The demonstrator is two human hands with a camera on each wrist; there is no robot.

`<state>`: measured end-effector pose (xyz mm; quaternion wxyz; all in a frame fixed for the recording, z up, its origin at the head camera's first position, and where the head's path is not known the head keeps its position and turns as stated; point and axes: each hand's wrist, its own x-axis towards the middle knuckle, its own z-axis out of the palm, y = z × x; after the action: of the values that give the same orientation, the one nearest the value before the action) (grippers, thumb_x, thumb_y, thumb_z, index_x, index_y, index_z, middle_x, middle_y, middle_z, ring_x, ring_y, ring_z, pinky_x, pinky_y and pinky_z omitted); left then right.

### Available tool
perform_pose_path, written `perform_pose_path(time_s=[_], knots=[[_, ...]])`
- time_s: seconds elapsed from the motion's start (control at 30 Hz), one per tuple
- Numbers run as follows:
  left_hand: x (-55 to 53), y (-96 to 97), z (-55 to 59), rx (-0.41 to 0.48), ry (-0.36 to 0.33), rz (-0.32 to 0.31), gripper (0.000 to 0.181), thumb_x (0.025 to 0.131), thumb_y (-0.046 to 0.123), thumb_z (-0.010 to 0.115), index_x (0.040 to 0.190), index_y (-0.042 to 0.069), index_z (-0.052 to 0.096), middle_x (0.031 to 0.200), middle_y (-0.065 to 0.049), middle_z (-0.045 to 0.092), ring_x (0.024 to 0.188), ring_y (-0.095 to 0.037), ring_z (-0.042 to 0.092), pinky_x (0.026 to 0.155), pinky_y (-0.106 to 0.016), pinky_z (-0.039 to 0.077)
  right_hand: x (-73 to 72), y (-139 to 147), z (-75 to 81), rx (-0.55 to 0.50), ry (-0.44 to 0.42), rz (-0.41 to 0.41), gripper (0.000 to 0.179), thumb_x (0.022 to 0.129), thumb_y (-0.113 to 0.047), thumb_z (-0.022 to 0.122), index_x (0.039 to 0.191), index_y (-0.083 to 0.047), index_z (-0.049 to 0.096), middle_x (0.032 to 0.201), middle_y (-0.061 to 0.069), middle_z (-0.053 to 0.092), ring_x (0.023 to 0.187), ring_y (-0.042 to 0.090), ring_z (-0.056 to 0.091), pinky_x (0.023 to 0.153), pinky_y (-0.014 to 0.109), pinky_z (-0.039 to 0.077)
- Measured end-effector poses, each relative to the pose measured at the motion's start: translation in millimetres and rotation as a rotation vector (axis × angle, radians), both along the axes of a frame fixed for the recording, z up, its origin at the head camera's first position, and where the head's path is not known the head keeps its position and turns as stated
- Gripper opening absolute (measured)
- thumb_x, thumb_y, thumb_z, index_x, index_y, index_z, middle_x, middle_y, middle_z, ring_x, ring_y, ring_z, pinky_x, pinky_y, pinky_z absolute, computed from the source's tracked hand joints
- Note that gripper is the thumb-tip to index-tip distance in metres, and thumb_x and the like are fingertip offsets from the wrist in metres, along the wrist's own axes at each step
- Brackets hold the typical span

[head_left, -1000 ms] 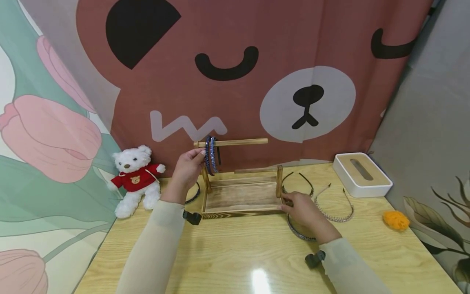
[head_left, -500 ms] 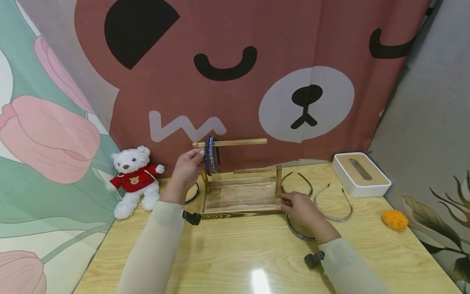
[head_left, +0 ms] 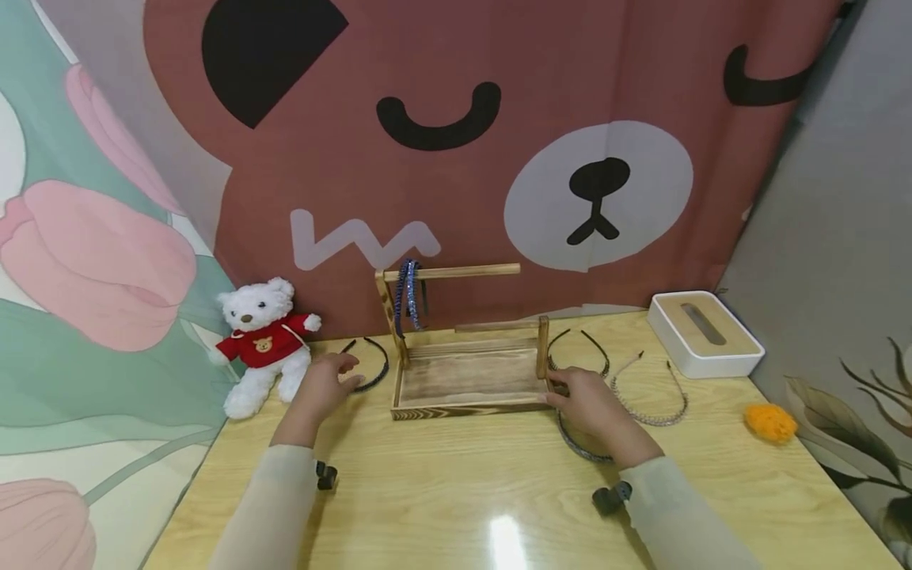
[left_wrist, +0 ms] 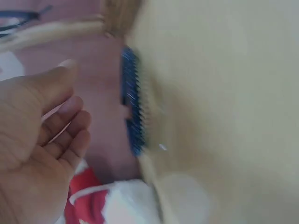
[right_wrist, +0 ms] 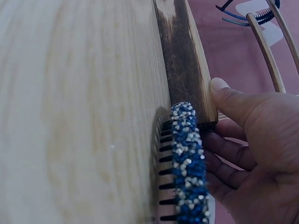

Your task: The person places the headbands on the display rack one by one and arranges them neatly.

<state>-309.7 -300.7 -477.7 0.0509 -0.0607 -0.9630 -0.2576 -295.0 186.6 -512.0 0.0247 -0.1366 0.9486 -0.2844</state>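
Pale wood-grain covers the counter [head_left: 427,495], and near the middle of its far edge I see the wooden rack [head_left: 470,410]. A white bear [head_left: 260,313] sits by the far left corner; a tissue box [head_left: 728,336] is at the far right one. The person's right hand [head_left: 587,402] has its grip pinching the rack's near right corner, just beside a glittery band [right_wrist: 189,168]. The left hand [head_left: 322,389], towards the left edge, has its grip loosely spread, near a navy band [left_wrist: 133,88]. Two blue bands [head_left: 411,294] hang from the rack's upper bar. An orange puff [head_left: 770,423] lies by the right edge.
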Motion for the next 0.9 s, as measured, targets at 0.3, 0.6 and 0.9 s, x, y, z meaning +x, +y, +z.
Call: perform_pose_path(time_s=[0.3,0.6,0.9], knots=[[-0.2,-15.1,-22.5,-0.278,0.031,-0.084,0.033,0.095,0.005,0.084,0.126,-0.002,0.076,0.129,-0.021,0.074,0.125,-0.045,0.068,0.107,-0.057,0.057,1.3,4,1.5,-0.006,-0.011,-0.010,0.059,0.107,-0.035,0.074,0.154,-0.002,0.061,0.143,0.023,0.067,0.124,0.041,0.070,0.102,0.059,0.060],[-3.6,-20.3,-26.8,-0.356,0.077,-0.134,0.016,0.094,-0.005,0.078,0.104,0.007,0.082,0.109,-0.011,0.078,0.108,-0.036,0.071,0.097,-0.050,0.061,1.8,3,1.1,-0.006,-0.006,-0.003,0.059,0.107,-0.034,0.074,0.154,-0.001,0.061,0.143,0.023,0.068,0.123,0.040,0.071,0.102,0.059,0.060],[-0.5,-24.1,-29.0,-0.339,0.069,-0.127,0.010,0.099,-0.001,0.076,0.098,0.008,0.080,0.101,-0.009,0.076,0.103,-0.035,0.071,0.094,-0.051,0.061,-0.5,0,1.1,0.001,-0.005,0.006,0.059,0.107,-0.034,0.074,0.153,-0.001,0.061,0.141,0.022,0.069,0.122,0.040,0.071,0.101,0.059,0.060]])
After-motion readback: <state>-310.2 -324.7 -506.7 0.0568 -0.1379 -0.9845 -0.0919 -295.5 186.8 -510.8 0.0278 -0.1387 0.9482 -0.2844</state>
